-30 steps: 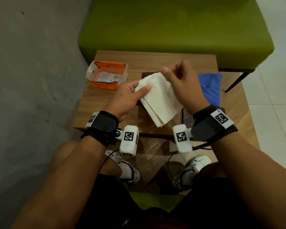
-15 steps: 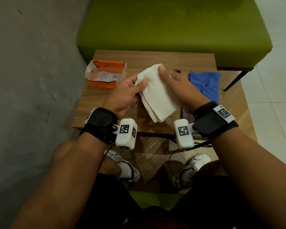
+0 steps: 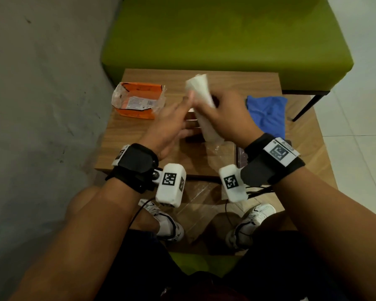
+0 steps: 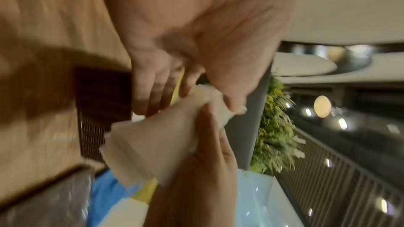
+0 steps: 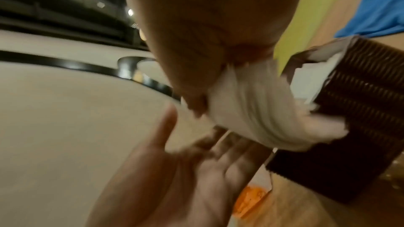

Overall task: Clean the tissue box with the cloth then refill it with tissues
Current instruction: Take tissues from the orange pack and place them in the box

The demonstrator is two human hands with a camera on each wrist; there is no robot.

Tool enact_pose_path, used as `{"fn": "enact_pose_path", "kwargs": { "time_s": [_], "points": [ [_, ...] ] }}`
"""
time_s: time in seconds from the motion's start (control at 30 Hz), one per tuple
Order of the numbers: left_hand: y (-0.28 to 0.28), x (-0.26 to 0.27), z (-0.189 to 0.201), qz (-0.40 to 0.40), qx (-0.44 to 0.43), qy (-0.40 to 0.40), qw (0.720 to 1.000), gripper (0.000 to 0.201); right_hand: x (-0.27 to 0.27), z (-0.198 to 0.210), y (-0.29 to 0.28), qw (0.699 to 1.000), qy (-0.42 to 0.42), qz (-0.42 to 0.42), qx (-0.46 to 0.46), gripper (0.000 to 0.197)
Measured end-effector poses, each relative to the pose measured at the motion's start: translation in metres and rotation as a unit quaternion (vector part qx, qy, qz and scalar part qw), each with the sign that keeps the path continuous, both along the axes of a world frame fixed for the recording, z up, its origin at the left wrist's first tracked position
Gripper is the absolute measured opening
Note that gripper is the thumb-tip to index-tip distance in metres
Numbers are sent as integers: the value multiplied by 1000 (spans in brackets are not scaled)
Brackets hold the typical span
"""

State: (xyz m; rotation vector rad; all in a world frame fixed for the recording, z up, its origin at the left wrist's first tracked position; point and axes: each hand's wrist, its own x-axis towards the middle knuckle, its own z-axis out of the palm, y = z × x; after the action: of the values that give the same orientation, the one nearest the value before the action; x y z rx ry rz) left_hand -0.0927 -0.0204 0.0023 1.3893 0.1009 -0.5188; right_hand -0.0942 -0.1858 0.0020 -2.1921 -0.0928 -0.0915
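My right hand [image 3: 226, 120] grips a stack of white tissues [image 3: 201, 98], squeezed into a narrow bundle that points away from me. It hangs over the dark brown tissue box [image 3: 193, 139] in the middle of the wooden table [image 3: 237, 81]. In the right wrist view the box [image 5: 360, 110] stands open with white tissues inside. My left hand [image 3: 174, 124] is open, fingers straight, its fingertips against the left side of the bundle. The blue cloth [image 3: 267, 111] lies crumpled on the table to the right. Both wrist views are blurred by motion.
An opened orange tissue wrapper [image 3: 137, 101] lies at the table's left rear. A dark flat piece [image 3: 240, 157] sits by my right wrist near the front edge. A green sofa [image 3: 215, 40] stands behind the table, a grey wall to the left.
The left hand has let go of the tissues and opened. The right hand has squeezed the stack narrower and carried it forward and down over the box.
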Motion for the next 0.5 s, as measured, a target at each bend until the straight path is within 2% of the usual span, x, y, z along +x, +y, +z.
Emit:
{"fn": "enact_pose_path", "kwargs": {
  "time_s": [0.07,0.13,0.17,0.23,0.3,0.37,0.5],
  "points": [
    [-5,-3,1,-18,-80,32,996,53,-6,3,9,996,25,86,28,16],
    [-5,-2,-7,13,-120,54,991,57,-11,8,9,983,68,123,122,11],
    [-3,-1,-11,27,-131,65,989,55,-13,11,7,975,92,109,170,16],
    [2,0,-18,47,-140,88,985,47,-10,11,-2,966,116,30,230,25],
    [5,1,-22,62,-150,110,981,32,-4,7,-15,978,78,-71,180,25],
    [4,0,-21,66,-167,110,978,25,-2,3,-23,988,39,-106,103,26],
    [-3,-1,-15,42,-190,90,977,27,-13,0,-12,993,109,15,45,42]
  ]
}}
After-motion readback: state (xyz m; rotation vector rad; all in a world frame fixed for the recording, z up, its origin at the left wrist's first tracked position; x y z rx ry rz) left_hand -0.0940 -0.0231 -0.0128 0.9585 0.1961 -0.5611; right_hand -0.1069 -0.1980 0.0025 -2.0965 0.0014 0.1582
